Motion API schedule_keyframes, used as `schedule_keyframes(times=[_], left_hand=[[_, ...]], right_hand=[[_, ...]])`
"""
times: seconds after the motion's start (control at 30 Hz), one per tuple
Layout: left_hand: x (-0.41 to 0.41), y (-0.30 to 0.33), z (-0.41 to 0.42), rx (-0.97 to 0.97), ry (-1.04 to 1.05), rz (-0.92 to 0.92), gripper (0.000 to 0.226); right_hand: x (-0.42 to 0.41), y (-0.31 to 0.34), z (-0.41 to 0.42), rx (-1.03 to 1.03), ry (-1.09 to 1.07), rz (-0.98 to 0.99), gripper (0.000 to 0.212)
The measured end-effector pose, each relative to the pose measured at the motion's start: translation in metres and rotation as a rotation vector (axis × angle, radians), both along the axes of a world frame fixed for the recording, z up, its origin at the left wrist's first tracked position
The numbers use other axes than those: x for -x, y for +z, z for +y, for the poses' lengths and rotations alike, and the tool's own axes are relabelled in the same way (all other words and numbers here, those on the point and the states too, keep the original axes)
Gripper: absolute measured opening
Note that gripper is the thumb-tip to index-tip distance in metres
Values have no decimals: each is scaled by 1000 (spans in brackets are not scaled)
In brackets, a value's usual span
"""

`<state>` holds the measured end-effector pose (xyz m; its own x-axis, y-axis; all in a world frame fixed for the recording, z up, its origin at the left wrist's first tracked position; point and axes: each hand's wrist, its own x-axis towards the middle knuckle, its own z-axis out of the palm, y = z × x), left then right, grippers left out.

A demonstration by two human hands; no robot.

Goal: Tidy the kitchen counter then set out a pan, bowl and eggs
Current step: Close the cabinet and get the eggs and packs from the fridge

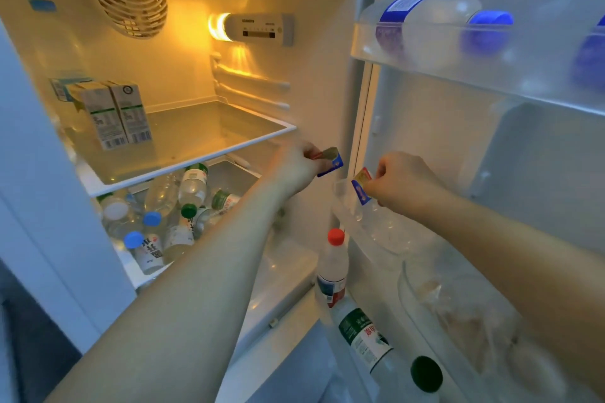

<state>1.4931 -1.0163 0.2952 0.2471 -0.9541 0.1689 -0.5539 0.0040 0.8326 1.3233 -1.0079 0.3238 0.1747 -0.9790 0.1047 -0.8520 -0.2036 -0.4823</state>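
Nearest the lens, low in the frame: two bare forearms, reaching up into an open fridge. Only the one head view.

Left hand (296, 167), centre of frame, just under the front edge of the glass shelf (229, 147): fingers curled, pinching a small blue-and-red packet (330, 160). Right hand (402, 183), a little right of centre: fingers and thumb pinching a second small packet (361, 186), blue with a yellow-red end, held over the clear middle door bin (366, 222). Two packets near each other, not touching.

Upper left: two cartons (114, 114) upright on the glass shelf. Lower left: drawer crowded with lying water bottles (170, 213). Lower centre: red-capped bottle (332, 268) upright in the bottom door rack, with a green-labelled bottle (366, 340) below it. Upper right: blue-capped bottle (435, 23) lying in the top door bin.

Pan, bowl and eggs: none visible anywhere. Bagged contents in the lower right door bin too blurred to name.

Step in hand, judged: tidying, with counter items being stowed in the fridge. Next move likely calls for lowering each packet into a bin or onto a shelf, loosening the pinch, then searching for eggs.
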Motion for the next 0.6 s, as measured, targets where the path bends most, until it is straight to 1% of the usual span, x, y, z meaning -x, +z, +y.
schedule_keyframes(times=[0.07,0.1,0.17,0.23,0.27,0.33,0.43,0.47,0.53,0.6], left_hand=[[-10,-6,20,56,118,120,19],[-15,-9,29,71,163,171,20],[-27,-14,50,72,263,213,17],[-34,-19,66,66,318,238,10],[-41,-21,84,63,364,241,12],[-44,-26,105,64,421,171,6],[-43,-41,156,37,564,-86,14],[-39,-45,176,25,598,-120,12],[-28,-57,212,-8,631,-150,5],[-16,-71,245,-78,681,-115,20]], right_hand=[[-8,3,5,85,23,-98,8],[-13,3,8,102,30,-154,9],[-29,2,15,110,85,-222,21],[-45,0,22,107,144,-220,22],[-59,-3,30,86,193,-221,21],[-75,-5,38,45,244,-217,21],[-96,-14,62,-42,315,-263,23],[-101,-18,71,-54,343,-276,24],[-111,-27,95,-83,423,-240,20],[-119,-37,119,-101,508,-195,20]])
